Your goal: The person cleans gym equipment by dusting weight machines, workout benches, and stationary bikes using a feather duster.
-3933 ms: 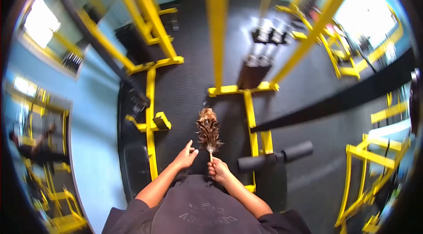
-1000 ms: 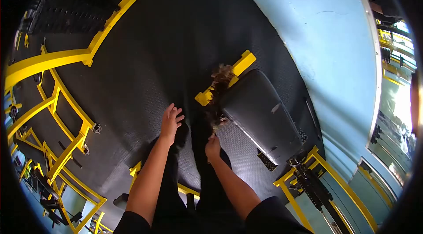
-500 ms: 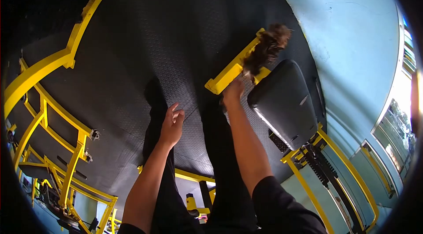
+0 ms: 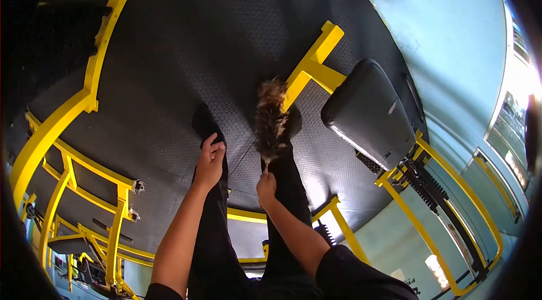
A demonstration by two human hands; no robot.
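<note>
My right hand [image 4: 266,188] is closed around the handle of a brown feather duster [image 4: 272,118], which points away from me over the dark floor. The duster's feathers lie beside the near end of a yellow T-shaped frame foot [image 4: 310,65]; whether they touch it I cannot tell. My left hand [image 4: 210,164] is in front of my left leg, its fingers partly bent and apart, and holds nothing. A black padded bench seat [image 4: 370,113] is attached to the yellow foot, on the right.
A curved yellow frame [image 4: 53,130] rises on the left, with further yellow machine frames [image 4: 93,161] below it. At the right are a light blue wall [image 4: 463,74] and a yellow frame [image 4: 460,215] behind the bench. Black textured matting [image 4: 226,34] covers the floor.
Over the last half second, my right hand has drawn the duster back and leftward from the yellow foot's far end. Earlier, my view turned from other machines to this bench.
</note>
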